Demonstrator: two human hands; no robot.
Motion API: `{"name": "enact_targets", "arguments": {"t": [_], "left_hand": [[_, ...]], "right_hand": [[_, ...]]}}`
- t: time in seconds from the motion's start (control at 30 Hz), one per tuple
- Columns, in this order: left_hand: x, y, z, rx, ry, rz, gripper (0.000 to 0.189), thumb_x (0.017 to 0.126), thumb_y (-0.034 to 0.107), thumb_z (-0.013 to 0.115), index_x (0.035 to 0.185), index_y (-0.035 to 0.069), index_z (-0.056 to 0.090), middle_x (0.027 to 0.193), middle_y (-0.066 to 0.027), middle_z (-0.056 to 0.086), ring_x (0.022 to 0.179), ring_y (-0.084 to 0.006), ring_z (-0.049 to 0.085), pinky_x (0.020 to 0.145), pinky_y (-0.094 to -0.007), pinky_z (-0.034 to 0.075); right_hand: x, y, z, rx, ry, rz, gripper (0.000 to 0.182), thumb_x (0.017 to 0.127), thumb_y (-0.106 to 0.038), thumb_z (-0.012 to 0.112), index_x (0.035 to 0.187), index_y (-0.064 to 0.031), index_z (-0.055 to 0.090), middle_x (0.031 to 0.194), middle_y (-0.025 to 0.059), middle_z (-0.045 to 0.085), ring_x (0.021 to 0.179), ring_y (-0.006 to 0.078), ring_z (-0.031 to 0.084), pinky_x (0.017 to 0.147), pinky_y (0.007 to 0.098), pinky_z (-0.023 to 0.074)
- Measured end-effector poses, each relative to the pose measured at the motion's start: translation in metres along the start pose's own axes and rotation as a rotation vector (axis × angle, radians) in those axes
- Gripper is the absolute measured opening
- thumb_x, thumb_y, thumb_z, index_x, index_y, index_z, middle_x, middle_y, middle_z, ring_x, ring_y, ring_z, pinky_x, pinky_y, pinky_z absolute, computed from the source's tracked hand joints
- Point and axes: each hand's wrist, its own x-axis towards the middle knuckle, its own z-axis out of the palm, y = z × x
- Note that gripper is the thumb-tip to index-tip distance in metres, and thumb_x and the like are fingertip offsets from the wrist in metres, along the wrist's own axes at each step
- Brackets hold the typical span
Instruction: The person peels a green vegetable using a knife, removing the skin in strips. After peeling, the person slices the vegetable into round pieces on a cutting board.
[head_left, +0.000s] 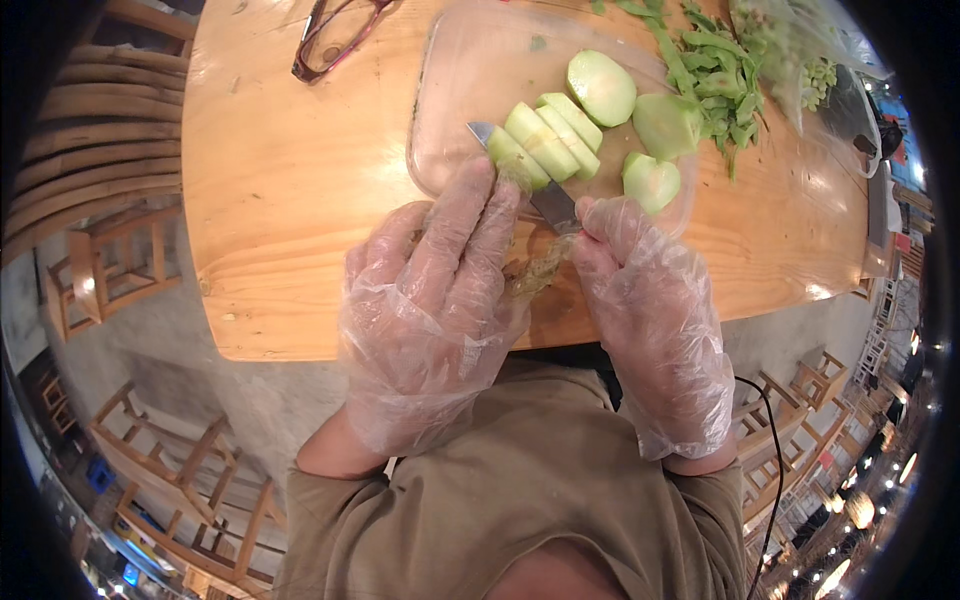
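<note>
My left hand (442, 277), in a clear plastic glove, has its fingertips against the near end of a pale green vegetable slice (517, 159). Its thumb is mostly hidden. In my right hand (649, 292), also gloved, is a knife (555, 205); its blade passes under that slice and the tip shows beyond it. Several more cut slices (547, 142) lean in a row just past the blade. To their right lie a large oval piece (601, 88), a blocky piece (666, 126) and a smaller chunk (651, 182). All rest on a clear plastic tray or lid (457, 90).
Green peelings (716, 75) are heaped at the tray's far right, beside a clear plastic bag (787, 45) with greens. Eyeglasses (337, 45) lie at the far left of the wooden table (277, 225). Wooden stools (165, 450) and a slatted bench (112, 127) stand around. A black cable (776, 450) hangs at right.
</note>
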Motion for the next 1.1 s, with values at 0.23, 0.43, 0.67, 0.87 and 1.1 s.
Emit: {"name": "enact_targets", "arguments": {"t": [0.23, 0.43, 0.67, 0.87, 1.1], "left_hand": [[0.004, 0.005, -0.005, -0.018, -0.013, -0.038, 0.067, 0.061, 0.009, 0.073, 0.128, 0.008, 0.063, 0.135, -0.0111, 0.059, 0.099, -0.0304, 0.060, 0.085, -0.0412, 0.050], [0.004, 0.008, -0.006, 0.007, 0.052, -0.039, 0.062, 0.065, 0.008, 0.074, 0.126, 0.013, 0.065, 0.133, -0.0106, 0.060, 0.095, -0.0303, 0.062, 0.083, -0.0406, 0.051], [0.009, 0.014, -0.004, 0.057, 0.034, -0.038, 0.066, 0.069, 0.014, 0.076, 0.133, 0.015, 0.060, 0.132, -0.0117, 0.058, 0.096, -0.0308, 0.059, 0.085, -0.0420, 0.049], [0.014, 0.018, -0.002, 0.085, 0.022, -0.032, 0.061, 0.073, 0.013, 0.078, 0.132, 0.015, 0.061, 0.128, -0.0107, 0.061, 0.095, -0.0311, 0.060, 0.086, -0.0420, 0.049], [0.011, 0.016, -0.005, -0.006, 0.022, -0.086, 0.060, 0.070, 0.013, 0.079, 0.128, 0.013, 0.064, 0.132, -0.0102, 0.060, 0.098, -0.0288, 0.059, 0.085, -0.0399, 0.049]], "right_hand": [[-0.011, -0.009, -0.015, -0.141, 0.075, -0.009, 0.019, 0.090, -0.005, 0.065, 0.109, 0.0008, 0.067, 0.094, 0.0202, 0.070, 0.089, 0.0359, 0.069, 0.076, 0.0386, 0.0527], [-0.017, 0.018, 0.005, -0.009, 0.095, -0.194, 0.037, 0.085, -0.005, 0.066, 0.122, -0.0025, 0.063, 0.099, 0.0146, 0.067, 0.091, 0.0323, 0.066, 0.076, 0.0399, 0.0528], [-0.017, 0.000, -0.017, -0.193, 0.110, -0.165, 0.030, 0.087, -0.001, 0.065, 0.116, -0.0057, 0.067, 0.095, 0.0169, 0.069, 0.087, 0.0364, 0.066, 0.074, 0.0409, 0.0527], [-0.017, -0.002, -0.020, -0.322, 0.095, -0.137, 0.031, 0.084, 0.001, 0.065, 0.114, -0.0058, 0.068, 0.089, 0.0139, 0.068, 0.077, 0.0329, 0.066, 0.066, 0.0406, 0.0514], [-0.011, 0.016, -0.009, -0.287, 0.323, -0.215, 0.032, 0.083, -0.003, 0.067, 0.115, -0.0095, 0.066, 0.076, 0.0087, 0.062, 0.061, 0.0276, 0.060, 0.054, 0.0408, 0.0468]]}}
